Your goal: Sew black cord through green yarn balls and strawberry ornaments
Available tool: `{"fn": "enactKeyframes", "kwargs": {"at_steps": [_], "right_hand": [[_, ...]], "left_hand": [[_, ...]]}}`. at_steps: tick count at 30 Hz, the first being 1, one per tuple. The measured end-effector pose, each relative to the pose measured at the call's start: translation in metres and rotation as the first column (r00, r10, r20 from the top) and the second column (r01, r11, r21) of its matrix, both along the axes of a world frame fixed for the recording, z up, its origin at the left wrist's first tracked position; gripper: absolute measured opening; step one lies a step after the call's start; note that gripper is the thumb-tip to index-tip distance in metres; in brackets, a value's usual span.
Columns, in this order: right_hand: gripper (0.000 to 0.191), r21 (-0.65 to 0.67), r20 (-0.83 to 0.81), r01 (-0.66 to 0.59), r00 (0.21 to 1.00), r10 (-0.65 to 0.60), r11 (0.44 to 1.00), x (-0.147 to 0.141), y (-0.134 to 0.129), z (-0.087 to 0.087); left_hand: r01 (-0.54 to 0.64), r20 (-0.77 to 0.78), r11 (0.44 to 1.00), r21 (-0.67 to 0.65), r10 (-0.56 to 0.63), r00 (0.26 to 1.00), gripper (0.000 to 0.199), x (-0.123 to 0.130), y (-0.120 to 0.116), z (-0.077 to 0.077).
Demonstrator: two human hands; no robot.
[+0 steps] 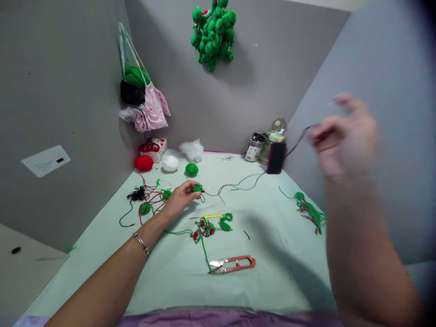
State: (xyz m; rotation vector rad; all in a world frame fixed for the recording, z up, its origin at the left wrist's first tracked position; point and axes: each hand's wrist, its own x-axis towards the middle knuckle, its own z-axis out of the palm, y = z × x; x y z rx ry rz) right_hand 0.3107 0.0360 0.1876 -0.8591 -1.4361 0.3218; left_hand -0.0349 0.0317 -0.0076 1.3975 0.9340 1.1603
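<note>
My left hand (185,195) pinches a small green crocheted piece (198,188) just above the table. From that piece a dark strand (235,185) trails right across the tabletop to the phone-like black object. My right hand (340,136) is raised high at the right, smeared by motion, its fingers curled together. A dark strand (299,136) runs up into those fingers from beside the black object. Something thin and pale shows at its fingertips, too blurred to name. Below my left hand lie a yellow-handled crochet hook (211,215), green-and-red crocheted pieces (204,229) and orange thread snips (231,264).
Red (143,163), white (170,164) and green (191,170) yarn balls sit at the back left, near white stuffing (191,150). Tangled yarn (150,200) spreads at left. The black phone-like object (275,158) stands by a can (254,149). Green crocheted scraps (309,211) lie right.
</note>
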Motion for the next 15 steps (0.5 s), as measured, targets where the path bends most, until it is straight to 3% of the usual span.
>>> {"fn": "enactKeyframes", "kwargs": {"at_steps": [2, 4, 7, 9, 11, 15], "right_hand": [[0.016, -0.258, -0.043, -0.154, 0.988, 0.148, 0.954, -0.048, -0.004, -0.046], [0.016, -0.426, 0.1, -0.193, 0.961, 0.258, 0.884, -0.088, -0.01, -0.09], [0.022, -0.556, 0.302, -0.19, 0.861, 0.409, 0.81, -0.121, -0.017, -0.138], [0.019, -0.583, 0.367, -0.149, 0.829, 0.422, 0.799, -0.13, -0.02, -0.153], [0.015, -0.616, 0.325, -0.171, 0.834, 0.446, 0.769, -0.131, -0.02, -0.157], [0.014, -0.687, -0.118, -0.456, 0.839, 0.532, 0.566, -0.12, -0.014, -0.143]], "left_hand": [[0.061, 0.041, 0.998, -0.035, -0.06, 0.997, 0.03, 0.004, -0.005, 0.005], [0.106, 0.062, 0.993, -0.052, -0.102, 0.993, 0.03, 0.008, -0.009, 0.007], [0.138, 0.082, 0.989, -0.062, -0.132, 0.988, 0.03, 0.012, -0.011, 0.008], [0.145, 0.084, 0.987, -0.067, -0.139, 0.987, 0.031, 0.014, -0.011, 0.005], [0.144, 0.079, 0.986, -0.084, -0.138, 0.987, 0.033, 0.014, -0.011, 0.003], [0.138, 0.044, 0.984, -0.114, -0.134, 0.99, 0.031, 0.013, -0.009, 0.001]]}}
